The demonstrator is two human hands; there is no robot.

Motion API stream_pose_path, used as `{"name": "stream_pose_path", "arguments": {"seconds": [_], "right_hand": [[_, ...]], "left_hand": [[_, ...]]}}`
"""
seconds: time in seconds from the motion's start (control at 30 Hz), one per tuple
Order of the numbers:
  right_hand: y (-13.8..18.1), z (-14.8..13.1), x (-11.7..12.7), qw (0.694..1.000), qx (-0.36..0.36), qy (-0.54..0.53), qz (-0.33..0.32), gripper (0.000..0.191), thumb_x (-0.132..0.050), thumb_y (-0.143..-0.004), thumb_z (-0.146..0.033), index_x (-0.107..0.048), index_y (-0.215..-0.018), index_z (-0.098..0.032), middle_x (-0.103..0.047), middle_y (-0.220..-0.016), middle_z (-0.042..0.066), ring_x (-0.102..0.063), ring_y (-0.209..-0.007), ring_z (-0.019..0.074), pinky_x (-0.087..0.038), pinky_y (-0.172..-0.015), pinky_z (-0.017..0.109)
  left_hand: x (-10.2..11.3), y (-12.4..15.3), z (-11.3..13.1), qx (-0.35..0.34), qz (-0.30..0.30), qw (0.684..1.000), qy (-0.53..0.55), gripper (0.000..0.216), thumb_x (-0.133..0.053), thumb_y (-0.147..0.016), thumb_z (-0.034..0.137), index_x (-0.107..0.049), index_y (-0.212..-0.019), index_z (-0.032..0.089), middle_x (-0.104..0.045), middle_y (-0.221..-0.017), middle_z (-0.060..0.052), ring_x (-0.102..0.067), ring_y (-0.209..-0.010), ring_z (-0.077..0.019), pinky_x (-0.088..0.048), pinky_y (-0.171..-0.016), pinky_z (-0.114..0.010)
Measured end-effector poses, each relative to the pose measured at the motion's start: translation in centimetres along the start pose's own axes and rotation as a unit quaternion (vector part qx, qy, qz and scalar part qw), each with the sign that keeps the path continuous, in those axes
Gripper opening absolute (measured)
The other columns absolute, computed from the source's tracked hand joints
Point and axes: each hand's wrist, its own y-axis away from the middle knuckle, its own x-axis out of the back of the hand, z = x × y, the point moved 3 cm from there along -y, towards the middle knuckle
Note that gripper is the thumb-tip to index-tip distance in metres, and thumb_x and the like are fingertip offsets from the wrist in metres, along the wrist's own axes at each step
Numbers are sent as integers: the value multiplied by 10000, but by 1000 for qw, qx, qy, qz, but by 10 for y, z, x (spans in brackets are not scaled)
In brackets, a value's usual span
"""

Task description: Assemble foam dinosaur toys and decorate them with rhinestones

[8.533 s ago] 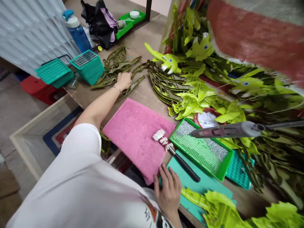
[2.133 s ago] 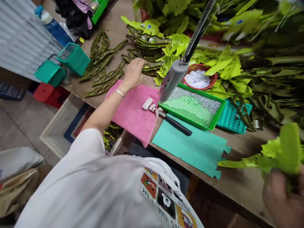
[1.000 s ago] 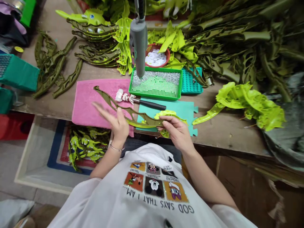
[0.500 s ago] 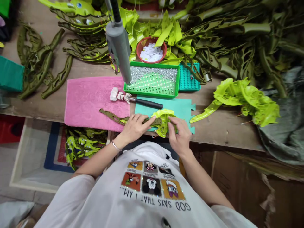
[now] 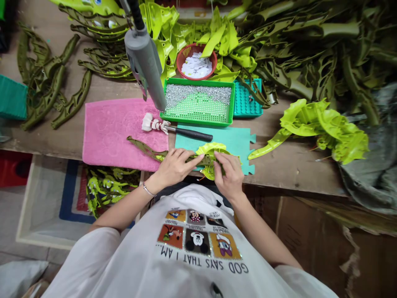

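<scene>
A long, curved olive-green plastic part [image 5: 141, 147] lies across the edge of the pink towel and the teal foam mat [image 5: 238, 138], against a lime-green plastic shell [image 5: 208, 172]. My left hand [image 5: 175, 167] is closed over the olive part, its fingers pointing at the join between the two. On the other side, the bent fingers of my right hand [image 5: 229, 174] grip the lime shell near the olive part's end; what the fingertips pinch is too small to make out. Just above lies a hammer [image 5: 195, 134], black-handled, its head wrapped in white cloth.
A grey electric screwdriver [image 5: 145, 66] hangs over the pink towel [image 5: 107, 132]. Behind are a green tray [image 5: 201, 123] of small metal screws and a red basket [image 5: 182, 54] of white discs. Lime shells [image 5: 322, 124] lie at right, olive parts [image 5: 322, 35] beyond. A bin [image 5: 46, 198] stands below left.
My right hand has shifted slightly left over the lime shell, its fingers nearer the olive part. My left hand stays in place. The hanging screwdriver appears further left as the view shifts.
</scene>
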Motion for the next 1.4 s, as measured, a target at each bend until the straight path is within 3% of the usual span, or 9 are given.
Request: {"name": "stream_pose_path", "arguments": {"seconds": [0.47,0.67,0.87,0.97,1.07,1.17,1.27,1.33,1.4], "right_hand": [[5,1,-3,998,48,26,-8,384,-626,-898,-180,-645,-1267,-287,-693,-1106,87,-631,-997,222,-539,-868,411],[9,2,-5,995,68,71,-27,336,-642,-894,-204,-664,-1225,-258,-702,-1133,108,-640,-1008,241,-565,-858,425],[4,-2,-4,994,89,60,-2,402,-704,-844,-150,-657,-1235,-231,-710,-1089,113,-658,-939,236,-546,-813,400],[1,-6,-1,992,109,66,-7,446,-707,-843,-154,-629,-1276,-226,-701,-1073,112,-661,-943,236,-545,-811,388],[-1,-9,10,991,121,43,-28,498,-678,-863,-158,-582,-1347,-225,-689,-1098,114,-665,-960,231,-546,-826,373],[-2,-5,32,989,132,47,45,497,-662,-877,-191,-582,-1366,-232,-680,-1160,123,-670,-1003,248,-543,-847,383],[-2,8,45,987,81,66,123,466,-674,-869,-198,-613,-1329,-235,-681,-1187,127,-671,-1029,269,-542,-861,409],[-3,17,43,991,35,66,113,456,-675,-865,-182,-612,-1314,-227,-680,-1190,131,-669,-1057,279,-547,-880,429],[-4,20,36,995,12,62,79,437,-665,-872,-180,-606,-1302,-224,-676,-1182,131,-669,-1062,272,-552,-895,435]], "left_hand": [[-6,0,-1,70,-16,995,67,412,-474,-1014,328,-539,-1419,285,-674,-1216,-91,-556,-1035,-239,-436,-854,-392],[-12,2,-4,50,-19,998,22,434,-473,-1017,357,-487,-1451,357,-550,-1472,-33,-489,-1287,-282,-355,-1063,-497],[-11,-3,-5,51,-37,998,23,446,-450,-1018,445,-469,-1457,367,-499,-1517,-15,-408,-1396,-290,-282,-1128,-528],[-13,-3,-3,27,-31,999,0,516,-460,-999,520,-456,-1473,317,-534,-1466,-88,-497,-1302,-281,-330,-1096,-507],[-7,9,-6,-8,0,1000,-25,402,-458,-1021,301,-516,-1418,275,-679,-1207,-68,-605,-1066,-199,-399,-1025,-401],[18,45,-26,-24,62,995,-70,420,-489,-973,180,-532,-1381,270,-688,-1083,-51,-603,-1018,-186,-422,-982,-366],[65,83,-72,10,211,966,-150,474,-494,-977,299,-436,-1446,332,-646,-1027,-52,-581,-967,-207,-442,-911,-376],[98,95,-116,97,333,909,-230,534,-412,-1007,367,-347,-1518,223,-594,-1162,-142,-532,-1073,-268,-429,-923,-430],[120,82,-169,215,339,879,-256,552,-350,-1026,350,-344,-1508,81,-542,-1246,-212,-485,-1134,-288,-408,-962,-473]]}}
